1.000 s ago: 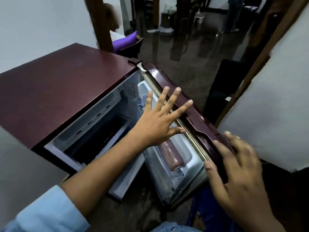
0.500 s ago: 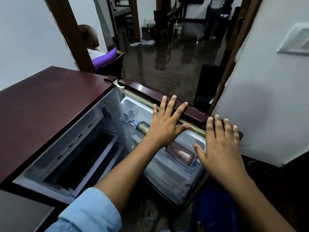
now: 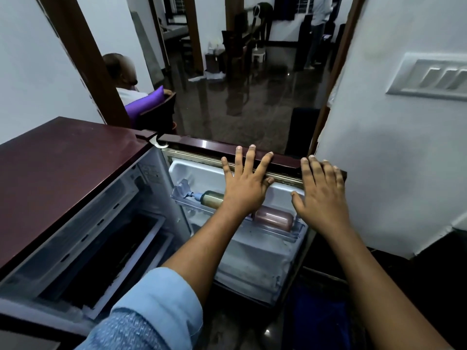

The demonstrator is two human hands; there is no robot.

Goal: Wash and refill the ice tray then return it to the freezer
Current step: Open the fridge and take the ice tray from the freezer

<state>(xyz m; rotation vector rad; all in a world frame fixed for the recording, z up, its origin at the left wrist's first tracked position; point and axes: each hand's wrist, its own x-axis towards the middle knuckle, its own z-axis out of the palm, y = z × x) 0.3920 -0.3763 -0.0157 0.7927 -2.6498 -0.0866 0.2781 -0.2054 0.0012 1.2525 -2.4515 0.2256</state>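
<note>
The maroon fridge (image 3: 63,173) stands at the left with its door (image 3: 202,145) swung open. The freezer compartment (image 3: 101,248) under the fridge top is open and dark inside; no ice tray shows in it or anywhere else. My left hand (image 3: 245,185) lies flat with spread, straight fingers over the door's top edge. My right hand (image 3: 321,193) rests the same way on the door's outer end, fingers straight. Neither hand holds anything.
A gold bottle (image 3: 212,198) and a pink bottle (image 3: 273,219) lie in the door shelf. A white wall (image 3: 391,160) with a switch panel (image 3: 429,77) stands close behind the door's right end. A seated person (image 3: 121,77) and dark floor lie beyond.
My right hand came up from below onto the door's top edge. My left hand slid forward so its fingers lie over that edge. The door now stands wider from the cabinet.
</note>
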